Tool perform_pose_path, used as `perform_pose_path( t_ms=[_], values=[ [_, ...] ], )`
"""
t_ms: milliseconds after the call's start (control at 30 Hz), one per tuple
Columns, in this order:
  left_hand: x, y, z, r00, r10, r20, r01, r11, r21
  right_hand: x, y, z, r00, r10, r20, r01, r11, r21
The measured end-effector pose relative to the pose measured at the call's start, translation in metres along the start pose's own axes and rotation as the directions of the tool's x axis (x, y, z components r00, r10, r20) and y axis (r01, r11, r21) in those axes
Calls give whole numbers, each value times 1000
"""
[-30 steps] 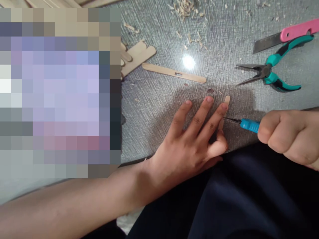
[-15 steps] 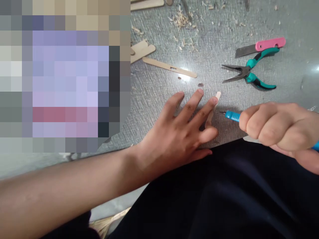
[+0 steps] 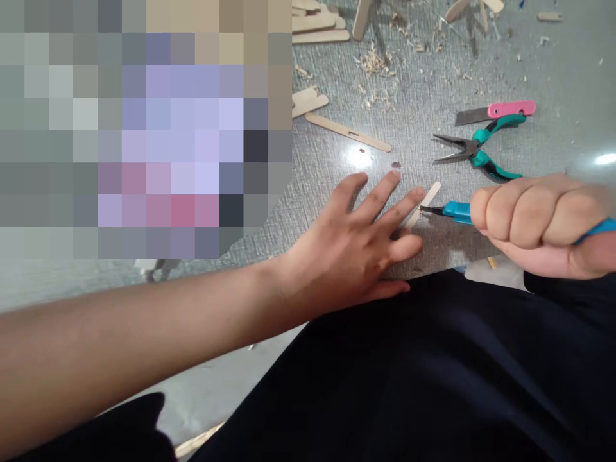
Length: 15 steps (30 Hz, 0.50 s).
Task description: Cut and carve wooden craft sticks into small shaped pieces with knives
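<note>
My left hand [image 3: 359,240] lies on the table with its fingers spread. Its forefinger rests on a narrow wooden craft stick [image 3: 432,194] that slants up and to the right; part of the stick is hidden under the fingers. My right hand [image 3: 539,215] is wrapped in a fist around a blue-handled cutter knife [image 3: 457,212]. The dark blade points left, and its tip touches the stick beside my left fingertip.
Beyond my hands lie teal-handled needle-nose pliers [image 3: 474,149], spread apart, and a pink-handled blade [image 3: 513,110]. A slotted craft stick [image 3: 332,128], more sticks [image 3: 322,36] and wood shavings [image 3: 373,61] are scattered farther back. A blurred patch covers the upper left.
The knife blade has come onto the stick; half a second ago its tip was just right of it. The camera view has shifted slightly. My left hand stays over the stick.
</note>
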State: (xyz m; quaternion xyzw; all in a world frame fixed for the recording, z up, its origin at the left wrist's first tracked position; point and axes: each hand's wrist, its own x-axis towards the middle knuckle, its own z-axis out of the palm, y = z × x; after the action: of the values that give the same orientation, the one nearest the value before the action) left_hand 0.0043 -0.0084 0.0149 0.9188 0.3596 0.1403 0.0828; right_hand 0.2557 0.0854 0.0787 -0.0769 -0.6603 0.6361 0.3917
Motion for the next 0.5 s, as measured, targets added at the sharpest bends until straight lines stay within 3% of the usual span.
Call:
perform_pose_path(
  t_ms=[67,133,300,500],
  values=[
    [-1,0,1,1000,-12,24,12,1000,-13,2,-5,2,988,111,-111,-112,994,-2],
    [-2,0,3,998,-40,43,42,998,-44,2,-6,0,980,149,-129,-151,989,-1],
    [-3,-7,7,1000,-14,-2,13,993,-114,2,3,-17,995,56,77,-57,998,9],
    [0,-12,1,1000,17,17,-14,984,-179,7,6,-29,988,112,109,-119,991,63]
  ],
)
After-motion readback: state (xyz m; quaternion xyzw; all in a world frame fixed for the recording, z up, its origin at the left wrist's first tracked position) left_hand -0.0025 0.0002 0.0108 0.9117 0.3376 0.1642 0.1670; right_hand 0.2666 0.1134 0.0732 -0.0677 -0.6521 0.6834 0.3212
